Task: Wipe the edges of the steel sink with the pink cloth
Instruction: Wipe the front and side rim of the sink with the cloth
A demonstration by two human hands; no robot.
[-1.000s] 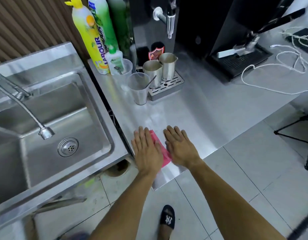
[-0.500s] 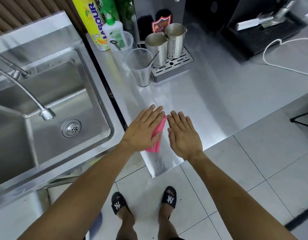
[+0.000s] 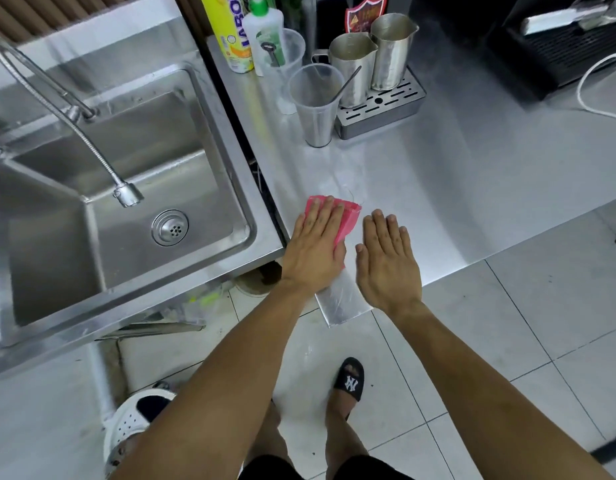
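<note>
Head view, looking down at a steel bench (image 3: pixel 473 188) that fills the middle and right of the frame. The left hand (image 3: pixel 315 251) lies flat with straight fingers on the pink cloth (image 3: pixel 348 216), pressing it onto the bench near the bench's left edge, at frame centre. The right hand (image 3: pixel 386 261) is flat and released just beside it, holding nothing. The steel sink (image 3: pixel 126 188) occupies the left of the frame, its right rim (image 3: pixel 244 168) near the cloth but apart from it, across a dark gap between the two units.

The cloth is not yet on the sink's edges, so the wiping there looks unstarted. Sliding the cloth leftward could drop it into the gap if the flat palm loses it. A wide upward sweep might knock the clear plastic cup (image 3: pixel 315 105) with its spoon, just above the cloth. The curved faucet (image 3: pixel 67 112), hanging over the basin, could catch a forearm along the back rim.
</note>
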